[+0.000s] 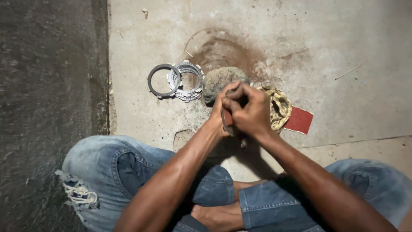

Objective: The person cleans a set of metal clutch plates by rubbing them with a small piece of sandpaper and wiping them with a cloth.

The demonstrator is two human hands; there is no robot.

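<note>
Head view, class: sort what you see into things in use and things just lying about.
In use:
left hand
right hand
disc with reddish sheet, held between both hands

Lying about:
dark ring
stack of toothed plates
stone
rag
red sheet

Pale concrete floor (352,51), stained rust-brown near the middle; a darker rough strip (47,86) runs along its left edge.

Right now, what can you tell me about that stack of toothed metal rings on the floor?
The stack of toothed rings lies flat on the concrete floor, up and left of the hands. It looks like several thin, grey metal discs piled slightly askew, each with small teeth around the outer edge and a wide open centre. A single darker ring overlaps its left edge. A rough grey stone sits just to its right. Neither hand touches it.
</note>
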